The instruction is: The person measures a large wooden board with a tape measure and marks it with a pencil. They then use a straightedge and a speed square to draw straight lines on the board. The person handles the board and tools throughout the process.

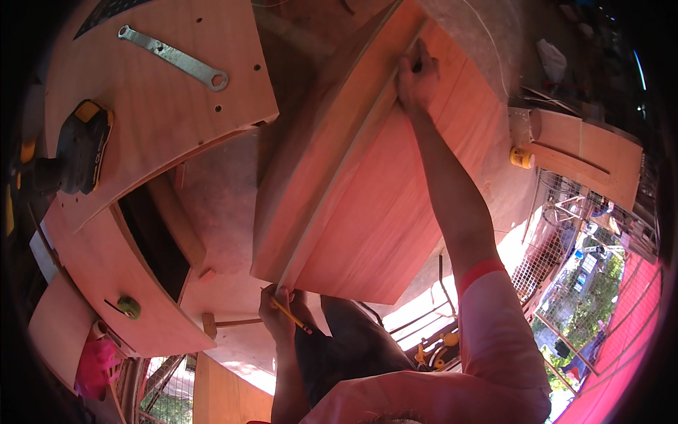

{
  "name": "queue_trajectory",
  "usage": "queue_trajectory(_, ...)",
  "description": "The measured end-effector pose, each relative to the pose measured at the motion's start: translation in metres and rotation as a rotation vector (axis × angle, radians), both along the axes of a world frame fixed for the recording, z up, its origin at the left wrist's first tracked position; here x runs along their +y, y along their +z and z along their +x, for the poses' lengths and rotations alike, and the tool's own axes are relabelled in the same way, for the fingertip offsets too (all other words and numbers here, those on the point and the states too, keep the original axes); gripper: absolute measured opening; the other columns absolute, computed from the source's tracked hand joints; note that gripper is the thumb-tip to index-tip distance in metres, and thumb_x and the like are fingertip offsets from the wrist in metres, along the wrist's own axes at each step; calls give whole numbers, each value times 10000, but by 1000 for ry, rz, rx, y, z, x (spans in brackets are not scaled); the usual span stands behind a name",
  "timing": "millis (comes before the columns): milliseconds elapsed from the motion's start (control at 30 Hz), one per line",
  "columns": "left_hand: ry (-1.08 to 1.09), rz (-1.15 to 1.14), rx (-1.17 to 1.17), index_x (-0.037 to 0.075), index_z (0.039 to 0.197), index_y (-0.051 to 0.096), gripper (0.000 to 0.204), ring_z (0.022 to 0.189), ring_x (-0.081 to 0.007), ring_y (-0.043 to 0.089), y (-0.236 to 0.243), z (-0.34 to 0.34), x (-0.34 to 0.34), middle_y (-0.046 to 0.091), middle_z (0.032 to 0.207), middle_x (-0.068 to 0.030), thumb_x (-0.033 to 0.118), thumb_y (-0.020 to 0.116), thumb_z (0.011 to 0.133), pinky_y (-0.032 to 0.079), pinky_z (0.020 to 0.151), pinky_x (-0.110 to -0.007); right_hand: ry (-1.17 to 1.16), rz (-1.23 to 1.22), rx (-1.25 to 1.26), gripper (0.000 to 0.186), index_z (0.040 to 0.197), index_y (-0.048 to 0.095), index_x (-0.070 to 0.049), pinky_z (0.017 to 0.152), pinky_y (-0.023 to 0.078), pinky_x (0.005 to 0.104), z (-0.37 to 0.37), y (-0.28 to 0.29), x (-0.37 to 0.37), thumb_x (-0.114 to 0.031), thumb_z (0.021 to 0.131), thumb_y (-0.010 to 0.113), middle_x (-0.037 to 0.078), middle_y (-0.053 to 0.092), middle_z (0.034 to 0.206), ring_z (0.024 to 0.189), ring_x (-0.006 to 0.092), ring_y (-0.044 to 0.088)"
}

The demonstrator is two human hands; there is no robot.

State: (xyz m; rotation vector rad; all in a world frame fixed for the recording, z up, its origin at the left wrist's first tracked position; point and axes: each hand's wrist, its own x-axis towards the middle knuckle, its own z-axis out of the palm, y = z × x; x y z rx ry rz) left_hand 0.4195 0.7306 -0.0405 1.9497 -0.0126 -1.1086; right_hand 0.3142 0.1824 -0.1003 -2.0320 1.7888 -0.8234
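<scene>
In front of me is a wooden panel (374, 219) with a raised board (318, 134) along its left side. A thin wooden strip (337, 185) lies lengthwise against that board. My right hand (418, 79), arm stretched out, is closed on the strip near its far end, thumb and fingers bent. Down at the panel's near edge, my left hand (277, 311) has its thumb at the strip's near end. A yellow pencil (292, 315) is held in that same left hand, its eraser end pointing toward me. The left fingertips are partly hidden under the panel's edge.
On a plywood worktop at the left lie a metal wrench (174, 58) and a black-and-yellow power sander (85, 145). A green tape measure (128, 307) rests on a lower panel. A hammer (212, 324) lies near my left hand. Rightward stands a yellow bottle (521, 157).
</scene>
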Motion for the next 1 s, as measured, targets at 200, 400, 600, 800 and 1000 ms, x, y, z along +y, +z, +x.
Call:
queue_trajectory(200,-11,2,-11,-34,1052,663,346,780,-166,705,-1,0,1,737,858,-97,311,695,1046,555,750,-317,-12,6,0,701,1514,586,-114,912,514,409,2,3,2,-360,865,686,126,572,1087,971,261,617)
queue_trajectory(400,-20,-10,-7,-37,1060,659,372,791,-166,709,-3,-1,4,734,866,-93,333,698,1047,556,761,-313,-22,5,10,663,1488,598,-105,911,543,453,4,4,2,-335,873,692,182,591,1124,1011,342,649)
queue_trajectory(600,7,5,27,-43,1078,654,304,803,-159,707,-4,-1,5,728,871,-92,258,687,1052,560,767,-312,-2,-48,61,546,1507,560,-117,891,537,476,5,2,2,-336,1006,576,210,580,1131,973,376,640)
queue_trajectory(800,-41,80,6,-43,1107,640,328,804,-143,682,9,1,-12,723,908,-100,279,680,1054,554,764,-303,7,-27,118,369,1391,546,-112,917,491,542,8,7,5,-304,1083,482,219,510,1289,1117,416,575)
queue_trajectory(1000,-267,252,-615,33,1164,609,330,950,-280,638,43,15,-33,676,1040,-130,294,734,1004,525,849,-446,54,-173,303,278,1252,571,-76,933,459,561,9,11,7,-273,1070,498,153,508,1359,1194,389,541)
